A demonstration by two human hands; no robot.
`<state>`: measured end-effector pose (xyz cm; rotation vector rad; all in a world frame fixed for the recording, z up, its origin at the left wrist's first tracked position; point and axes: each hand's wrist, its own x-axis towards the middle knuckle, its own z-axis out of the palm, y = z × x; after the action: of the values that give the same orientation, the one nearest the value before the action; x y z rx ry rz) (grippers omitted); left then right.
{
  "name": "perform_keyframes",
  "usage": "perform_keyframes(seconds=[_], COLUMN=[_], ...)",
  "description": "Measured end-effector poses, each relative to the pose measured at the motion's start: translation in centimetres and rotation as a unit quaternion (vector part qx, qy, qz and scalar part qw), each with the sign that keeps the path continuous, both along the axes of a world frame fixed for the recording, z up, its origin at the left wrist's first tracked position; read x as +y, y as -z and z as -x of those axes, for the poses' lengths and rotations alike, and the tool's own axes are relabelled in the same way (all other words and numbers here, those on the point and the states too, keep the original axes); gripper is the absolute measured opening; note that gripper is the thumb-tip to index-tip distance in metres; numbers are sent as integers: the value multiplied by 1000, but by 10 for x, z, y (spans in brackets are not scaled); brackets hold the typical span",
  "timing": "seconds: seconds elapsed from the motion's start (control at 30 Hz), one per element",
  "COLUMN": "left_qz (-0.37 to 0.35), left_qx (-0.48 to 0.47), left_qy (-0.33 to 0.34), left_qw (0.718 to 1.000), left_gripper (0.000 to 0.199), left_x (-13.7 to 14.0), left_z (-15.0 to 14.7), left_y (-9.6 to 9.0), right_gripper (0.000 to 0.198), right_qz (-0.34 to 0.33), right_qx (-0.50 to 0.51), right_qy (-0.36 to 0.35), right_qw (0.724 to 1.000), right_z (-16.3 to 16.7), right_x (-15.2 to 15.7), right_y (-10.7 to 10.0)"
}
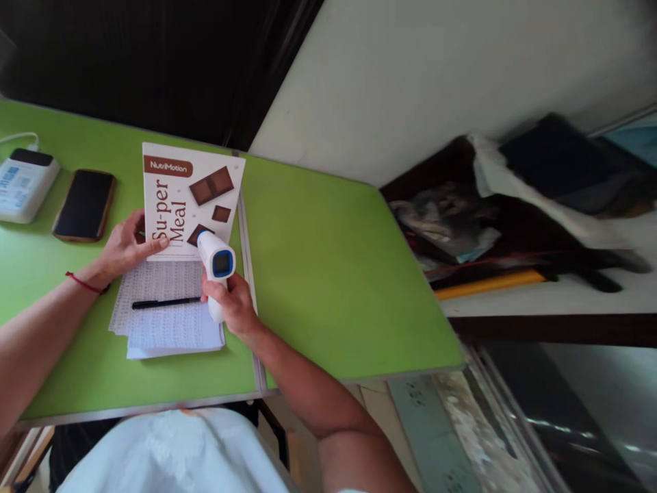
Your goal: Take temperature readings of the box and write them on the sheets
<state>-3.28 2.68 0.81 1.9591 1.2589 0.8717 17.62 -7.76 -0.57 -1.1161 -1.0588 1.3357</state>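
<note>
My left hand (131, 244) grips the lower left edge of a white and brown box (177, 192) printed "NutriMotion Su-per Meal", its thumb on the front face. The box faces me with pictures of chocolate pieces. In my right hand (233, 300) is a white and blue infrared thermometer (216, 263), its small dark screen turned toward me and its head in front of the box's lower right corner. Below them lie sheets of handwritten paper (174, 335), with a black pen (165, 302) across them. The pen's right end reaches my right hand.
Left of the box, a dark phone (85, 205) lies on the green table (328, 274), beside a white power bank (25, 183) with a cable. A metal seam crosses the table. At the right, a shelf holds cloths (446, 222) and a yellow bar (490, 283).
</note>
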Motion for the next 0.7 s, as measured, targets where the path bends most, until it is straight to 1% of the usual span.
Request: perform_keyframes(seconds=[0.13,0.33,0.43,0.53,0.7], left_qz=[1,6,16,27,45], left_qx=[-3,-16,-36,-48,-55], left_qy=[15,17,20,8,-1], left_qw=[1000,1000,999,998,997], left_gripper=[61,66,67,69,63], left_x=[0,0,0,-1,-1], left_z=[1,2,0,-1,-2], left_y=[0,2,2,0,-3], right_gripper=[29,38,38,37,39], right_qz=[19,34,39,46,47], right_qx=[5,65,58,33,48], right_qy=[-34,-95,-85,-68,-68], right_qw=[999,993,994,996,995], right_z=[-1,0,-1,-2,-1], right_x=[0,2,2,0,0], right_y=[2,5,7,6,4])
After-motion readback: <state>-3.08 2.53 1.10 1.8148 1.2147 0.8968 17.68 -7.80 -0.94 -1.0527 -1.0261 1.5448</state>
